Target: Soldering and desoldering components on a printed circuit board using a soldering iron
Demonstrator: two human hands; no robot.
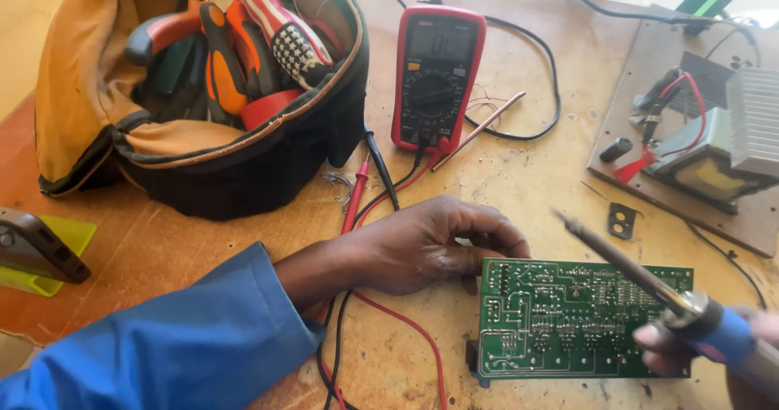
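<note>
Green printed circuit board [580,319] lies solder-side up on the wooden worktop [519,183], at the lower right of the view. The left hand [422,248], in a blue sleeve [162,345], rests at the board's upper left corner, its fingers [487,236] curled and gripping the board's edge. The right hand [730,353] is clenched around the blue handle of a soldering iron [641,276], whose tip points up-left, raised over the board's top edge. Red and black test leads [365,191] run under the left wrist to a red digital multimeter [436,73] further back. An open tool bag [203,94] holding pliers stands at upper left. A transformer assembly [706,146] sits on a separate base at right.
</note>
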